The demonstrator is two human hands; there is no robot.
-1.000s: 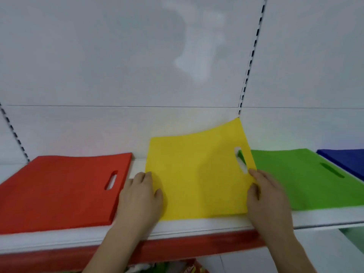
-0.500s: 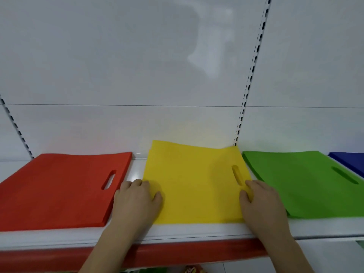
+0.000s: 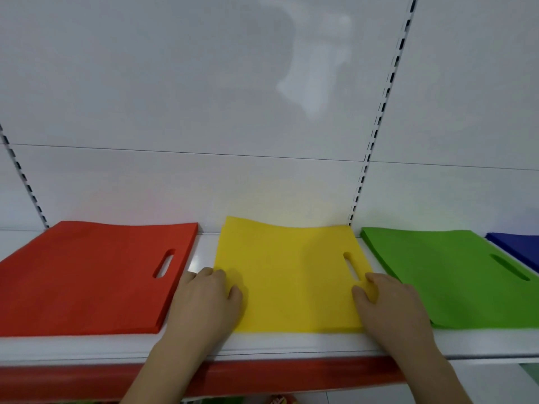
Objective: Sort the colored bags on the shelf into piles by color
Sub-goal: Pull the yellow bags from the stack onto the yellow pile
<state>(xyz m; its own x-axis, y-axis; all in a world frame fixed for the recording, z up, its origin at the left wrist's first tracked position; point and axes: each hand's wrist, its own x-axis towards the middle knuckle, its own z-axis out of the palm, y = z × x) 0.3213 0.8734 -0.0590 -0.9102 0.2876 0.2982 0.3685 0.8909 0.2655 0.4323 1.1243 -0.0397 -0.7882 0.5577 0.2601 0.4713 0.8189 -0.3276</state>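
A yellow bag (image 3: pixel 291 275) lies flat on a yellow pile in the middle of the white shelf (image 3: pixel 262 344), its back left corner slightly raised. My left hand (image 3: pixel 204 298) holds its left edge, thumb on top. My right hand (image 3: pixel 393 304) holds its right edge just below the handle slot, thumb on the fabric. A red pile (image 3: pixel 87 275) lies to the left. To the right lies a green pile (image 3: pixel 455 272), and a blue pile (image 3: pixel 519 246) shows at the far right edge.
The white back wall has slotted uprights (image 3: pixel 376 135) behind the piles. A red strip (image 3: pixel 73 377) runs along the shelf's front edge. White gaps separate the piles. Something colourful sits blurred on the level below.
The yellow bag's raised right side has come down, and the bag now lies flat on the pile. Both hands have stayed on its side edges.
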